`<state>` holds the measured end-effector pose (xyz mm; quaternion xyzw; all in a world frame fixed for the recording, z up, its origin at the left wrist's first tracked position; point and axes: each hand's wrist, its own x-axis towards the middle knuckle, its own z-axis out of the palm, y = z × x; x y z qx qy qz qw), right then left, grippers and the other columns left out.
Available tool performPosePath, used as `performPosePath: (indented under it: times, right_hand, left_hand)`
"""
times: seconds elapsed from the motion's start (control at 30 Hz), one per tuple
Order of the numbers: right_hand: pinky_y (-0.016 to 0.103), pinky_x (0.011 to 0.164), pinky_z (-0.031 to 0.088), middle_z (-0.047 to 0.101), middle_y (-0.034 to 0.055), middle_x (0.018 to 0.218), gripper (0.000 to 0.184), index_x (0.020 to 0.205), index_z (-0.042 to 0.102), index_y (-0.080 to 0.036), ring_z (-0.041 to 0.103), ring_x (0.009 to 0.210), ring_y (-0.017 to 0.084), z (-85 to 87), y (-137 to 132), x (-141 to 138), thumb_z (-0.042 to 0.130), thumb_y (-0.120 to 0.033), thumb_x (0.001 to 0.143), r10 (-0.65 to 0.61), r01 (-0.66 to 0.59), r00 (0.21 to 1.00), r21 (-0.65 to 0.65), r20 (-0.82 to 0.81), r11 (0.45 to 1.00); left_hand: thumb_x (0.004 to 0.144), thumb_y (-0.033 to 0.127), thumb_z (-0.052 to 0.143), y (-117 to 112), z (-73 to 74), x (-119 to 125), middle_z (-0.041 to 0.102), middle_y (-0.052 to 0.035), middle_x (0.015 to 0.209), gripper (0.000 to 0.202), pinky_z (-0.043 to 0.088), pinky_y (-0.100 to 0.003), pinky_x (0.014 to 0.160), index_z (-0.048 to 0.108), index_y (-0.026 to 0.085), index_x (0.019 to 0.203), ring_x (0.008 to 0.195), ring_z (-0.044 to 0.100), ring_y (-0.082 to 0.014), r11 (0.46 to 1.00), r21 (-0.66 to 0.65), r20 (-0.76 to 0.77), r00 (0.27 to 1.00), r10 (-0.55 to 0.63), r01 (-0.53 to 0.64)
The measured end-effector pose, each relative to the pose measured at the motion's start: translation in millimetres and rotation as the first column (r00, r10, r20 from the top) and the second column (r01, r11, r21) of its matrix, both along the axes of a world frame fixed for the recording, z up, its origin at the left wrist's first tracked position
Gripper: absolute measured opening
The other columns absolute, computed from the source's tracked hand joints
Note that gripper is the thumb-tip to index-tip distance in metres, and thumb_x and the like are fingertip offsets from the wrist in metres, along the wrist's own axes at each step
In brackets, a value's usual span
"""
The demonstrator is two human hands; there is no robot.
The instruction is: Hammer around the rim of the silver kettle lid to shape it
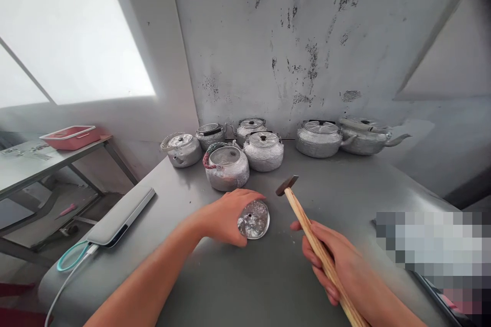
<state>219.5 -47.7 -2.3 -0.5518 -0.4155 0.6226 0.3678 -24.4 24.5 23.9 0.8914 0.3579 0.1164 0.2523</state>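
Note:
My left hand (230,217) grips a round metal kettle lid (253,219) by its edge, fingers over the far side and thumb on the near side. The lid has a dented, shiny face with a small dark hole in the middle. In my right hand (330,255) is a hammer (307,225), held by its wooden handle. Its dark metal head points up and away, to the right of the lid and apart from it. Just beyond my left hand stands an open kettle (228,171) without a lid, its handle wrapped in red and green.
Several dented metal kettles line the back, including one with a lid (264,153) and a wide one (319,140). A power bank (118,219) with a cable lies at left. A pink basket (72,138) sits on another table. A blurred patch covers the right edge.

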Motion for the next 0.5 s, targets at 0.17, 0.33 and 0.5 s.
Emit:
performPosePath:
  times: [0.17, 0.33, 0.5]
  right_hand:
    - [0.021, 0.038, 0.046, 0.054, -0.0097, 0.066, 0.027, 0.088, 0.048, -0.026, 0.045, 0.036, 0.006, 5.5, -2, -4, 0.059, -0.049, 0.084, -0.034, 0.031, 0.996, 0.045, 0.078, 0.999]
    - [0.019, 0.024, 0.036, 0.048, -0.0136, 0.061, 0.032, 0.103, 0.044, -0.029, 0.030, 0.026, 0.004, -0.9, -3, -7, 0.056, -0.053, 0.085, -0.004, 0.004, 0.996, 0.004, 0.087, 1.000]
    - [0.017, 0.023, 0.035, 0.046, -0.0123, 0.060, 0.032, 0.102, 0.047, -0.027, 0.031, 0.026, 0.003, -1.5, -7, -10, 0.049, -0.056, 0.089, 0.020, -0.016, 0.997, -0.057, 0.076, 0.998]
  left_hand:
    - [0.072, 0.053, 0.077, -3, -5.2, 7, 0.049, -0.0081, 0.146, 0.064, 0.041, -0.043, 0.112, 0.057, 0.027, 0.127, 0.132, 0.050, -0.0313, 0.989, 0.034, 0.104, 0.985, 0.140, -0.144]
    - [0.069, 0.054, 0.079, -2, -15.3, 13, 0.062, -0.0069, 0.128, 0.068, 0.048, -0.042, 0.100, 0.057, 0.026, 0.126, 0.117, 0.059, -0.0311, 0.976, 0.071, 0.039, 0.978, 0.203, -0.206]
    - [0.073, 0.053, 0.076, -4, -16.5, 14, 0.061, -0.0068, 0.132, 0.065, 0.042, -0.044, 0.108, 0.057, 0.026, 0.130, 0.125, 0.054, -0.0315, 0.963, 0.177, 0.019, 0.979, 0.204, -0.204]
